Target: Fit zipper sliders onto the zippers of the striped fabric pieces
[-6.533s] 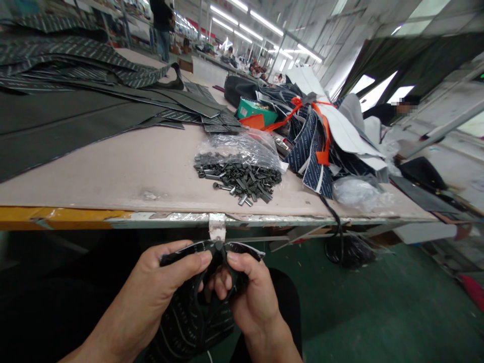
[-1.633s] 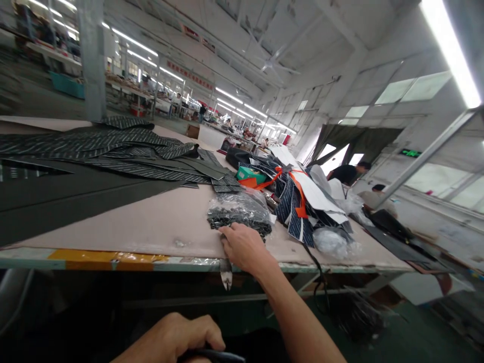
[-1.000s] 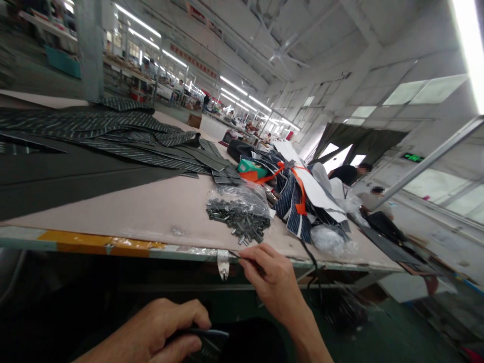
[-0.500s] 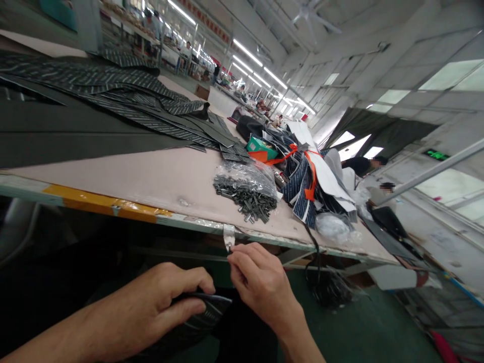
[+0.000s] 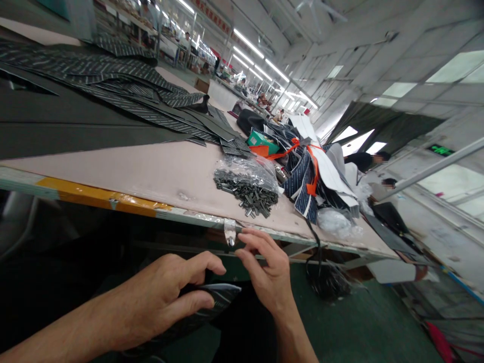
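My left hand [image 5: 166, 297] is around a folded strip of dark material with pale print [image 5: 223, 295]. Its edge lies between the thumb and the raised index finger; the other fingers are hidden. My right hand [image 5: 266, 269] is open just below the table edge, thumb and fingers apart, with nothing visible between them. Just left of its fingertips, a small shiny metal piece [image 5: 231, 243] is at the lower end of a pale tab [image 5: 229, 228] fixed to the table edge. Above it on the table, small dark metal clips [image 5: 251, 194] spill from a clear plastic bag [image 5: 245, 169].
Long dark printed strips [image 5: 124, 80] cover the left of the table [image 5: 151, 166]. To the right lie bundled navy strips [image 5: 300, 176] with orange ties, a green box [image 5: 260, 141] and a crumpled clear bag [image 5: 335, 222]. Yellow tape [image 5: 102, 194] runs along the table edge. People sit farther back.
My right hand has opened and drawn slightly right, away from the metal piece on the tab. My left index finger has lifted off the strip, and the strip has shifted a little right.
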Tool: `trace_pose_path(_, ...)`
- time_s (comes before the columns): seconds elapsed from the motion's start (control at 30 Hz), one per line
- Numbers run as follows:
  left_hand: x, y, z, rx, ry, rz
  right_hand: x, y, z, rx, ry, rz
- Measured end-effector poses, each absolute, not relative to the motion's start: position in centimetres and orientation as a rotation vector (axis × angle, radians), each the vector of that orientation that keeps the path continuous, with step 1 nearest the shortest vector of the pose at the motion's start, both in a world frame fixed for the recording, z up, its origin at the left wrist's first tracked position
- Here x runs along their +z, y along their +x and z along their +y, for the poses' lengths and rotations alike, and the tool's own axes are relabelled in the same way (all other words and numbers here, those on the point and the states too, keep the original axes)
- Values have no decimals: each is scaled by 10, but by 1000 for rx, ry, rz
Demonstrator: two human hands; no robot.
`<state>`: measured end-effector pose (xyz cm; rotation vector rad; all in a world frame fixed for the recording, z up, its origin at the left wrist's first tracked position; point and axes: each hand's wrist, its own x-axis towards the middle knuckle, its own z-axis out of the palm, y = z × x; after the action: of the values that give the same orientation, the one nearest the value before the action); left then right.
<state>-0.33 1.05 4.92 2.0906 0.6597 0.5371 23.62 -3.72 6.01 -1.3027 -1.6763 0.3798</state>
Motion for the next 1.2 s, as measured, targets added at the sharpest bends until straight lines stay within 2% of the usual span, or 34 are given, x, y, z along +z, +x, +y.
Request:
trace_pose_path(0.13, 49, 7, 10, 518, 2012, 613, 42, 224, -64, 998, -1120, -1376)
trace_pose_path(0.2, 48, 13, 10, 494, 1943, 579, 35, 211, -74, 1114, -1163, -1333)
trace_pose_path(0.47, 49, 22, 17, 446, 1502, 784, 30, 198, -78, 900, -1340, -1022)
trace_pose_path(0.6, 39, 24, 17, 418, 1228, 790, 28, 203, -81, 896, -1273, -1084)
trace_pose_path(0.8, 26, 30, 16, 391, 875, 764, 25, 202, -88, 615, -1037, -1363)
trace_pose_path(0.97, 24, 28, 13, 495, 773, 804, 23, 194, -82, 457, -1162, -1154)
trace_pose_path(1.07, 26, 26, 8, 529, 823, 804, 19, 191, -75, 503, -1260, -996)
trace_pose_path(1.2, 31, 27, 3, 541, 874, 913, 15, 191, -72, 753, -1249, -973)
